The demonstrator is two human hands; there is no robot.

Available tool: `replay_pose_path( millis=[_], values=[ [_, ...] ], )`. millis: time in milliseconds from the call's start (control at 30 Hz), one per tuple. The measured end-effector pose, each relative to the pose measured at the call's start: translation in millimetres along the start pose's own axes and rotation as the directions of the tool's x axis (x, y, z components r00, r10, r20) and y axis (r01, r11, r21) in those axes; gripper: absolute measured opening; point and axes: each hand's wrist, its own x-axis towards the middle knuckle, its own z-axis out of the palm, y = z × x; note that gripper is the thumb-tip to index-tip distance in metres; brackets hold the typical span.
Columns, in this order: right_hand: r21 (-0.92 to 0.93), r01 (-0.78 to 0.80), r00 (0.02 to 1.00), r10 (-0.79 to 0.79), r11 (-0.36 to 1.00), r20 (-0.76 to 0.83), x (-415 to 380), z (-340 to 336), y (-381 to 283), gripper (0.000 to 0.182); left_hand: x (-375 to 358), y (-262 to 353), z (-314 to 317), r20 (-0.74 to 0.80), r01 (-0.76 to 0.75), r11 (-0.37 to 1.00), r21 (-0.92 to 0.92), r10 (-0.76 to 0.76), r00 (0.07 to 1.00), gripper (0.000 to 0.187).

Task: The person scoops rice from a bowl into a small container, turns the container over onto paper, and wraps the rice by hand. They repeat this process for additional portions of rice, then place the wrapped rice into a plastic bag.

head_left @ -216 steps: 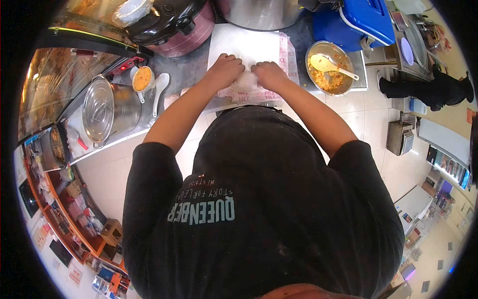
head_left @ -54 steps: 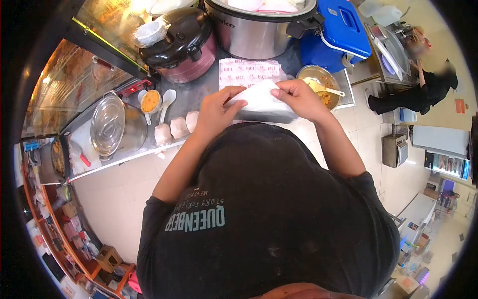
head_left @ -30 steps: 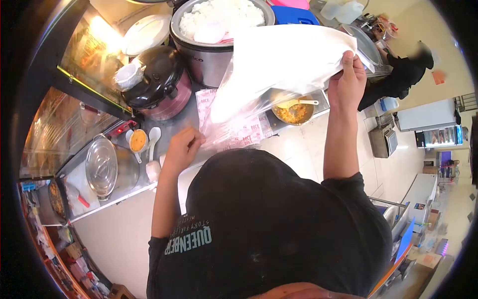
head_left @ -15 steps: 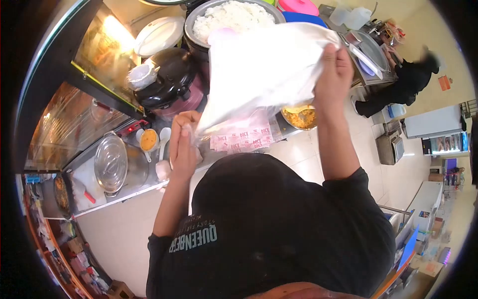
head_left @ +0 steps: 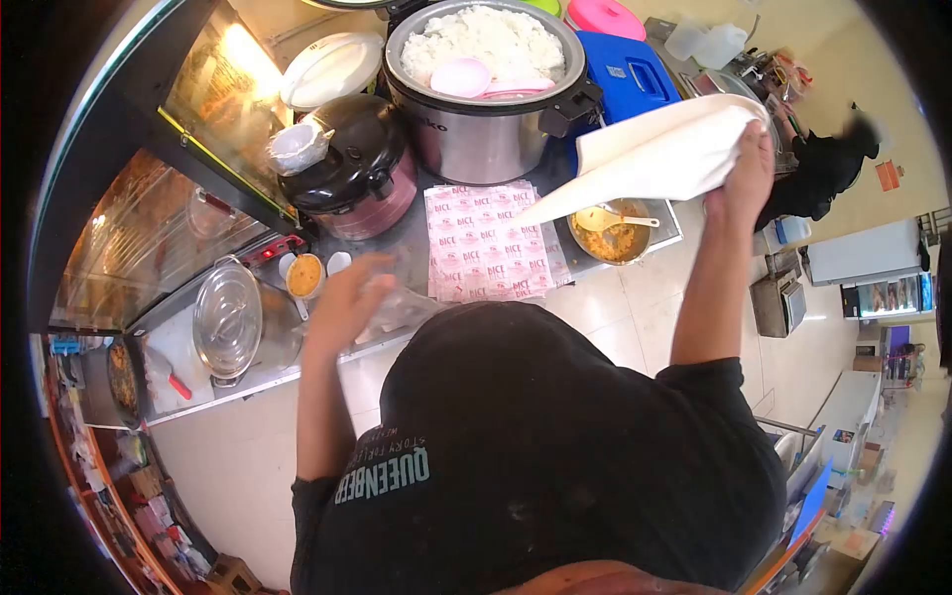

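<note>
My right hand [head_left: 746, 174] grips the upper right edge of a large white sheet [head_left: 664, 154], which looks like paper. Its pointed end trails left over the stack of pink-printed wrapping paper [head_left: 486, 243] on the counter. My left hand [head_left: 349, 302] is off the sheet, slightly blurred, with its fingers stretched out and apart. Beside those fingers lies a clear plastic bag [head_left: 405, 309]. Beneath the sheet's lower edge stands a bowl of orange-yellow food [head_left: 617, 243] with a pale spoon [head_left: 615, 220] across it.
A large rice cooker [head_left: 476, 139] stands behind the paper, its white rice [head_left: 486, 45] holding a pink scoop [head_left: 461, 76]. To its left are a dark-lidded cooker [head_left: 347, 164], a glass-lidded pot [head_left: 228, 317] and a cup of orange sauce [head_left: 304, 275]. Another person [head_left: 823, 169] stands at the far right.
My right hand has carried the white sheet right and slightly down, uncovering the rice cooker and printed paper. My left hand has let go of the sheet's lower left corner and dropped slightly.
</note>
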Motion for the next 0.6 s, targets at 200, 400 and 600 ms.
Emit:
replay_pose_path(
  millis=[200,400,600],
  values=[
    [0.067,-0.171,0.966,0.153,0.983,0.210,-65,75,21,0.025,78,16,76,0.270,0.166,0.687,-0.707,0.046,0.962,0.112],
    [-0.210,-0.159,0.911,0.226,0.965,0.346,-68,58,18,0.028,72,34,39,0.047,-0.037,0.293,-0.956,0.275,0.960,0.101],
    [-0.373,-0.388,0.797,0.510,0.843,0.323,-98,37,27,0.041,71,33,32,-0.004,-0.060,0.727,-0.684,0.078,0.997,0.037]
  ],
)
